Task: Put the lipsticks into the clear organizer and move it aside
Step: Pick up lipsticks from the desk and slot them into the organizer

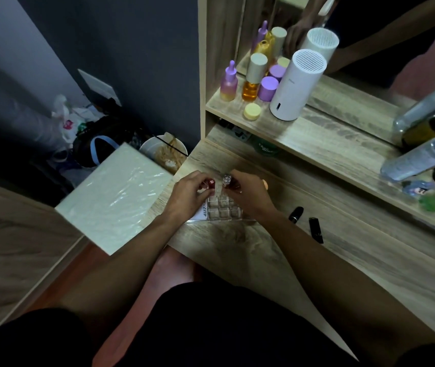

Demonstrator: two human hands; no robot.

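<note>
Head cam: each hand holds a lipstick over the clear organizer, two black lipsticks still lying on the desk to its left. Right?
Not quite. The head view shows the two black lipsticks lying on the desk to the right of the clear organizer, not its left. The rest holds: left hand and right hand each hold a lipstick over it.

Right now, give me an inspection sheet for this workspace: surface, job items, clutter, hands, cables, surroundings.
Surface: wooden desk, bare in front of the organizer.
Job's things: clear organizer between the hands; two black lipsticks lying to its right.
Clutter: bottles and jars on the shelf; white cylinder; clear bottles at right.
Hands: left hand holds a red-capped lipstick; right hand holds a clear-capped lipstick, both over the organizer.
Cables: nothing seen.
Surroundings: mirror behind the shelf; bags and a bowl on the floor at left.
</note>
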